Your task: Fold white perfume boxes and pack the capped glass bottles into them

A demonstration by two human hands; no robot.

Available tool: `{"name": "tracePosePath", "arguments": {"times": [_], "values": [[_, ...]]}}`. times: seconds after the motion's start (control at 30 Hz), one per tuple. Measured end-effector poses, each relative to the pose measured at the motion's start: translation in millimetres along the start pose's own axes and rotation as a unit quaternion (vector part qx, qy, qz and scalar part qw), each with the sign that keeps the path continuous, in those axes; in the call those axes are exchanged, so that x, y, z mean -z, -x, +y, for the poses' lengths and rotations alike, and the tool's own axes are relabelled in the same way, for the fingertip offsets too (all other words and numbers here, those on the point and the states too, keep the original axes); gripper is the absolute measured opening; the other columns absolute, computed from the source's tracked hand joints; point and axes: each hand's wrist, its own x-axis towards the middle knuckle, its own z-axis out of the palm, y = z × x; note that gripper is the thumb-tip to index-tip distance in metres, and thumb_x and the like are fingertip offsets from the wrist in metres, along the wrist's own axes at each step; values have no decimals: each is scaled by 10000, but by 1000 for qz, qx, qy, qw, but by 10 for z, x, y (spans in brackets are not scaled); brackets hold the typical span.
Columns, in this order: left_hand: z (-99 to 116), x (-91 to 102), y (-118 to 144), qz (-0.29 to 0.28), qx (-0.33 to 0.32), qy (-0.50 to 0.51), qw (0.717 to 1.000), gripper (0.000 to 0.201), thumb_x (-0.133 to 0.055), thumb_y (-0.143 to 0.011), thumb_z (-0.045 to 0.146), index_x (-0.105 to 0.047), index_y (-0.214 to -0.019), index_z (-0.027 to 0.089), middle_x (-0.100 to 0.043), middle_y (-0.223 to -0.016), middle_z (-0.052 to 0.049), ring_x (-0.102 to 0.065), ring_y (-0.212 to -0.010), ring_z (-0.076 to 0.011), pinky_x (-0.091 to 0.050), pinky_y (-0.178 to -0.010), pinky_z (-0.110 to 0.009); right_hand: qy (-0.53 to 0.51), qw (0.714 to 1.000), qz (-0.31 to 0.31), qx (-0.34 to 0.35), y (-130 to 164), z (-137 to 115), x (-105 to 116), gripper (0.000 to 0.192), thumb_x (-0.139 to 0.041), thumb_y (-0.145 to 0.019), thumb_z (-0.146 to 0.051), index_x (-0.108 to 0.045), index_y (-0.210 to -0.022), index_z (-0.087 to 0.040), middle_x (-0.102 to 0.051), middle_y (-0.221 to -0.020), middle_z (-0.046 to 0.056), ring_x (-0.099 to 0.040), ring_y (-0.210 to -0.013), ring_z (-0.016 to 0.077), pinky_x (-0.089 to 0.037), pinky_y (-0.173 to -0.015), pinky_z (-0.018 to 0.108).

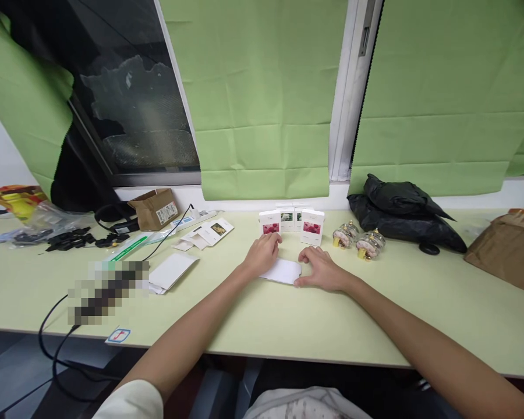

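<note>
A flat white cardboard box (283, 271) lies on the table in front of me, both hands at its ends. My left hand (262, 255) is closed at the left end, its fingers curled over the far edge. My right hand (322, 271) grips the right end, with the thumb at the near corner and the fingers bent at the far side. Just behind stand small white boxes with flower pictures: one with pink flowers (312, 227), another partly covered by my left hand (269, 221), and white-flower ones (288, 218) further back.
Two gold-trimmed ornate jars (370, 244) stand right of the boxes, before black plastic bags (402, 212). Flattened white cartons (174, 271) and a yellow-flower carton (216, 231) lie left. Further out are a brown box (155, 209), cables, black parts (70, 238) and a brown parcel (509, 250).
</note>
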Motion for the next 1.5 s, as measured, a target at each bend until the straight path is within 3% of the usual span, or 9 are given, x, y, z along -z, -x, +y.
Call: {"name": "tracePosePath", "arguments": {"times": [0.13,0.3,0.47,0.7,0.87,1.0,1.13,1.4,1.5], "values": [[-52,-85,15,-34,62,-12,997,237,-451,-963,148,-629,-1099,224,-718,-1113,-104,-642,-1087,-294,-491,-899,-387,-16,999,-18,28,28,-98,-37,906,-887,-657,-668,-506,-1383,-282,-571,-1312,99,-506,-1240,349,-399,-1054,507],[-78,-95,-17,-31,117,75,990,202,-460,-971,218,-646,-1046,240,-741,-987,-63,-674,-949,-267,-480,-850,-359,-83,995,-22,44,53,-118,31,569,-735,-890,-574,-581,-1360,-294,-590,-1301,83,-511,-1237,300,-428,-1070,462],[-143,-94,-54,-29,149,199,968,275,-400,-1016,351,-645,-1010,226,-740,-911,-45,-674,-903,-235,-480,-840,-345,-174,985,-3,-9,30,-50,76,540,-611,-969,-629,-601,-1393,-295,-600,-1316,77,-585,-1118,251,-482,-1003,418],[-147,-165,-85,-54,142,366,918,418,-421,-1006,557,-629,-996,195,-668,-902,-53,-629,-778,-190,-484,-648,-285,-253,962,88,-46,-75,59,35,457,-517,-1008,-631,-727,-1091,-233,-668,-1125,58,-635,-971,219,-512,-896,360],[-140,-173,-94,-78,127,430,891,246,-608,-866,343,-624,-1047,177,-654,-977,-62,-642,-855,-192,-554,-738,-318,-253,952,163,-61,-104,133,57,522,-503,-1003,-662,-661,-786,-215,-606,-847,31,-611,-727,177,-536,-752,334],[-107,-142,-52,-112,60,399,908,443,-660,-731,184,-657,-1174,170,-695,-1166,-97,-640,-1047,-227,-545,-902,-349,-294,928,215,-74,-118,166,62,550,-526,-968,-720,-669,-815,-211,-615,-870,40,-643,-707,181,-573,-702,339],[-26,-84,2,-133,34,378,916,574,-700,-734,208,-651,-1306,198,-683,-1269,-101,-640,-1026,-218,-541,-850,-318,-326,907,258,-66,-128,167,62,566,-532,-950,-753,-684,-870,-214,-616,-887,50,-653,-694,192,-604,-690,372],[66,8,1,-249,111,565,779,672,-715,-757,247,-601,-1418,214,-699,-969,-76,-653,-782,-172,-490,-621,-255,-314,902,293,-43,-104,50,92,591,-506,-947,-784,-677,-861,-225,-612,-944,76,-654,-746,210,-642,-725,410],[79,2,3,-231,132,574,775,586,-761,-816,354,-627,-1363,189,-683,-908,-66,-622,-711,-147,-462,-599,-250,-313,903,293,-25,-89,7,107,559,-511,-967,-749,-705,-925,-226,-615,-1030,88,-666,-766,214,-635,-748,422]]}}
